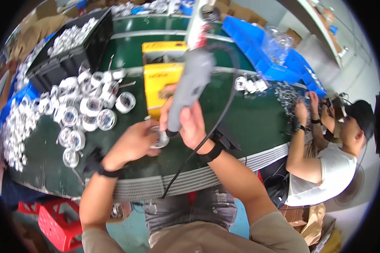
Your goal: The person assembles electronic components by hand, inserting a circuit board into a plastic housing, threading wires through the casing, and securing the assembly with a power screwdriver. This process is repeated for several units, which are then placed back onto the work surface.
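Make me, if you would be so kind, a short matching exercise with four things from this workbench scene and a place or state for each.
Things
1. Handheld power tool
2. Round fitting
3. Black crate
4. Plastic stool

Places and states
A. Heaped with small white parts
B. Red, at the picture's lower left
C. Gripped in the right hand, black nose pointing down
D. At the fingers of the left hand

Right pairs: 1-C, 2-D, 3-A, 4-B
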`<state>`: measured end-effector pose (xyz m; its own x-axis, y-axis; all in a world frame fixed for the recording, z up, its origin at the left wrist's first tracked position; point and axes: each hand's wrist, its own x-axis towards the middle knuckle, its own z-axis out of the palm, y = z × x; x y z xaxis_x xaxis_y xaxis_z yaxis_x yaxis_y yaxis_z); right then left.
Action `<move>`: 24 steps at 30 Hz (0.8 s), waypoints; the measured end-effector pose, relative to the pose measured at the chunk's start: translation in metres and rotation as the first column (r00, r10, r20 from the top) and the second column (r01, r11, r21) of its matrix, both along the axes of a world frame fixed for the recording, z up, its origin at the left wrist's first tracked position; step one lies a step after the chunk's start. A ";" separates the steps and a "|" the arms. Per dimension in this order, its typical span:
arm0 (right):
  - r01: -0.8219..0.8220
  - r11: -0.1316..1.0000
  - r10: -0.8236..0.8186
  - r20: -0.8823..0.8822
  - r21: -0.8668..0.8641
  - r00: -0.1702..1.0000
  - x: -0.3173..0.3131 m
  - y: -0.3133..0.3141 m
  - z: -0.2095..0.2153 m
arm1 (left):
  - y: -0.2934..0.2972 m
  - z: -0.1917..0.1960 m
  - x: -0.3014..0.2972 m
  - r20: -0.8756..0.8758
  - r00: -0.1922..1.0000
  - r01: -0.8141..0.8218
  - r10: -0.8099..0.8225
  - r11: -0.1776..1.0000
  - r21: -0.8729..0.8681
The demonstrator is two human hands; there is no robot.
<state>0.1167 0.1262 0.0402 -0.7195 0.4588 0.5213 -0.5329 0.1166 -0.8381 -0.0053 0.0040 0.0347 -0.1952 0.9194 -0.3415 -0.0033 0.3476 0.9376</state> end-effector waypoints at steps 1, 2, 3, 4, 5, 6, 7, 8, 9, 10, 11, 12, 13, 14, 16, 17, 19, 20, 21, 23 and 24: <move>-0.068 0.997 0.069 -0.010 0.019 0.998 0.007 0.017 -0.007 | -0.005 0.011 -0.004 -0.129 0.987 -0.093 0.093 0.996 0.006; 0.013 0.999 -0.015 0.042 0.035 0.999 0.013 0.036 -0.013 | -0.016 0.023 -0.016 -0.402 0.901 -0.155 0.163 0.987 0.052; 0.109 0.993 -0.110 0.033 0.048 0.993 0.020 0.045 0.003 | -0.025 0.024 -0.031 -0.583 0.755 -0.279 0.301 0.951 0.131; 0.247 0.963 -0.258 0.104 0.104 0.961 0.026 0.063 0.011 | -0.035 0.012 -0.051 -0.816 0.343 -0.334 0.466 0.872 0.358; 0.539 0.778 -0.613 0.196 0.323 0.766 0.036 0.086 0.013 | -0.037 0.008 -0.065 -0.768 0.062 -0.199 0.638 0.762 0.617; 0.670 0.557 -0.802 0.110 0.491 0.587 0.050 0.125 0.008 | -0.036 0.018 -0.063 -0.722 0.053 -0.280 0.689 0.705 0.652; 0.735 0.284 -0.927 -0.019 0.616 0.374 0.067 0.167 0.001 | -0.033 0.027 -0.060 -0.675 0.042 -0.357 0.736 0.643 0.678; 0.692 0.104 -0.971 -0.078 0.714 0.226 0.082 0.201 -0.002 | -0.032 0.029 -0.060 -0.665 0.040 -0.349 0.746 0.634 0.690; 0.611 -0.076 -0.985 -0.156 0.788 0.078 0.099 0.229 -0.002 | -0.032 0.029 -0.060 -0.663 0.100 -0.369 0.742 0.646 0.668; 0.486 -0.191 -0.982 -0.167 0.853 -0.092 0.115 0.255 -0.005 | -0.034 0.029 -0.058 -0.658 0.156 -0.390 0.737 0.658 0.645; 0.337 -0.274 -0.948 -0.195 0.901 -0.251 0.127 0.276 -0.008 | -0.033 0.029 -0.053 -0.654 0.253 -0.436 0.713 0.687 0.581; 0.325 -0.136 -0.952 -0.033 0.936 -0.304 0.131 0.285 -0.010 | -0.036 0.018 -0.055 -0.696 0.329 -0.354 0.638 0.767 0.535; 0.316 0.004 -0.925 0.123 0.949 -0.359 0.138 0.294 -0.012 | -0.036 0.009 -0.056 -0.732 0.399 -0.263 0.553 0.833 0.486; 0.365 0.260 -0.911 0.353 0.894 -0.214 0.170 0.327 -0.017 | -0.031 0.014 -0.052 -0.733 0.536 -0.187 0.419 0.905 0.381; 0.419 0.487 -0.803 0.582 0.766 -0.131 0.178 0.340 -0.041 | -0.026 0.017 -0.044 -0.772 0.617 -0.046 0.154 0.986 0.161; 0.378 0.470 -0.826 0.549 0.797 -0.131 0.164 0.321 -0.042 | -0.030 0.021 -0.042 -0.771 0.615 -0.069 0.163 0.986 0.153; 0.428 0.418 -0.865 0.495 0.802 -0.084 0.150 0.295 -0.046 | -0.031 0.032 -0.036 -0.683 0.719 0.160 -0.132 0.987 -0.022; 0.422 0.415 -0.883 0.469 0.806 -0.027 0.141 0.280 -0.049 | -0.031 0.034 -0.035 -0.667 0.704 0.266 -0.243 0.961 -0.070; 0.418 0.412 -0.896 0.442 0.809 0.028 0.134 0.263 -0.053 | -0.030 0.032 -0.034 -0.663 0.706 0.262 -0.248 0.962 -0.080; 0.353 0.407 -0.912 0.396 0.842 0.107 0.112 0.208 -0.043 | -0.031 0.024 -0.033 -0.579 0.712 0.467 -0.398 0.883 -0.032; 0.381 0.483 -0.875 0.447 0.788 0.186 0.109 0.196 -0.041 | -0.028 0.030 -0.026 -0.547 0.707 0.495 -0.448 0.866 -0.069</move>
